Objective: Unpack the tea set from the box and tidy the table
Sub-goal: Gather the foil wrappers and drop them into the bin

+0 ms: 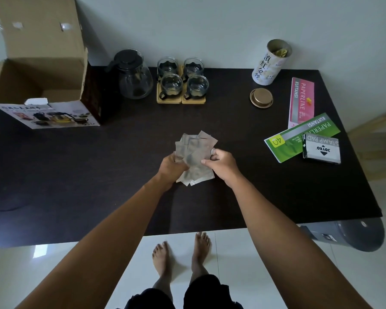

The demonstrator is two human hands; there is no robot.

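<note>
Over the middle of the dark table, my left hand and my right hand together hold a bunch of several clear plastic wrappers. At the back stands a glass teapot with a black lid. Beside it, several glass cups sit on wooden coasters. The open cardboard box lies at the back left with its printed flap folded out onto the table.
A tall open tea canister stands at the back right, its gold lid lying in front of it. A pink receipt book, a green one and a stamp pad box lie at the right. A grey bin stands under the right corner.
</note>
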